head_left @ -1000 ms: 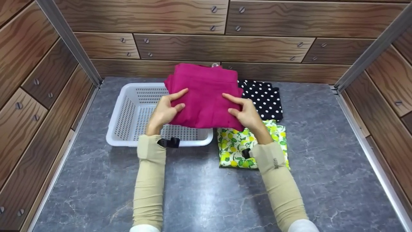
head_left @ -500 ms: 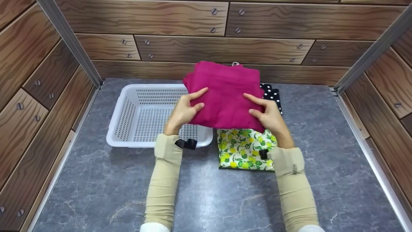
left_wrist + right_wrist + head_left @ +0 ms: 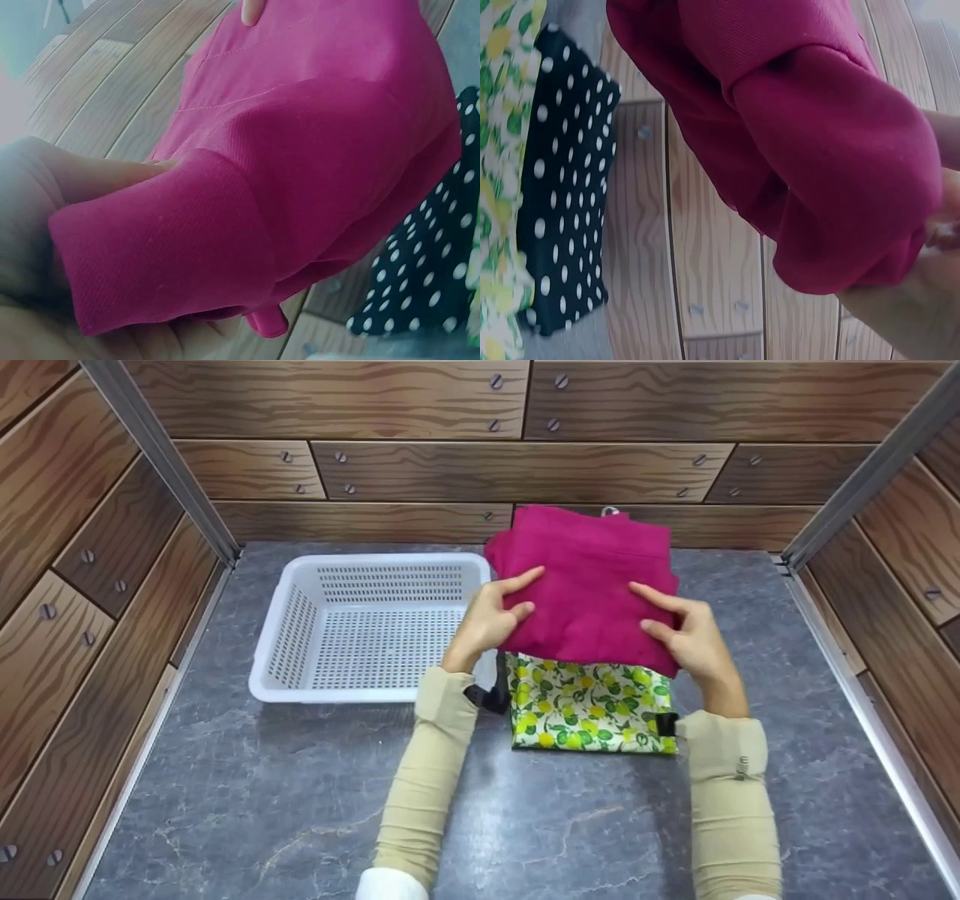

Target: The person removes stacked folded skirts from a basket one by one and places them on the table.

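A folded magenta garment [image 3: 585, 585] with stitched seams hangs in the air between both hands. My left hand [image 3: 491, 619] grips its left side, thumb and index finger on the near face and the other fingers behind. On the opposite side my right hand [image 3: 694, 637] holds it the same way. In the left wrist view the garment's folded edge [image 3: 165, 247] lies between thumb and fingers. Below the garment in the head view lies a folded lemon-print cloth [image 3: 592, 709]. A black polka-dot cloth [image 3: 566, 187], hidden from the head view, shows beside it in the right wrist view.
A white perforated plastic basket [image 3: 375, 694] stands on the left of the grey marbled table [image 3: 300, 810], with nothing in it. Wood-patterned panels [image 3: 420, 472] wall the back and both sides, with metal rails at the corners.
Both hands have carried the magenta garment rightward, from over the basket to above the lemon-print cloth. It now covers the polka-dot cloth in the head view. The basket has stayed put.
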A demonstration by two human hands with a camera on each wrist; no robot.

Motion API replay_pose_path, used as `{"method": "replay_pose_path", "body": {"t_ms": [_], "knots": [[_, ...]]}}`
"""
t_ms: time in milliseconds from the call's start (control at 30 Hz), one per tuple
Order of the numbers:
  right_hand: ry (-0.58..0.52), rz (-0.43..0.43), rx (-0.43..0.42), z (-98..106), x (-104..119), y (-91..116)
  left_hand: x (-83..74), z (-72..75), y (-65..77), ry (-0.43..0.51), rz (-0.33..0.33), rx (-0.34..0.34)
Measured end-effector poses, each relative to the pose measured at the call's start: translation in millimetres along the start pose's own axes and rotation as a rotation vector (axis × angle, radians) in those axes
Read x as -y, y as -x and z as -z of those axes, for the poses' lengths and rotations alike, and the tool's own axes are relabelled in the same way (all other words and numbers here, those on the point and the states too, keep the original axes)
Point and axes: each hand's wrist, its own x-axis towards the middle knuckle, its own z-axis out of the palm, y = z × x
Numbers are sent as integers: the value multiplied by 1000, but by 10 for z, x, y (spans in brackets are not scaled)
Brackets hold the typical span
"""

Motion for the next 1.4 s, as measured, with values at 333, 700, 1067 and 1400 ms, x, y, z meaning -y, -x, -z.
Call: {"method": "replay_pose_path", "body": {"t_ms": [333,700,1067,1400], "knots": [[22,-6,-29,359,-119,125,-54,-398,-64,-32,14,-17],[62,26,-20,730,-287,322,-25,-848,-49,71,93,6],[-24,-13,-103,1132,-472,601,-32,-1361,-91,86,119,85],[-94,-26,-172,1407,-569,722,-40,-1710,-191,85,78,137]]}}
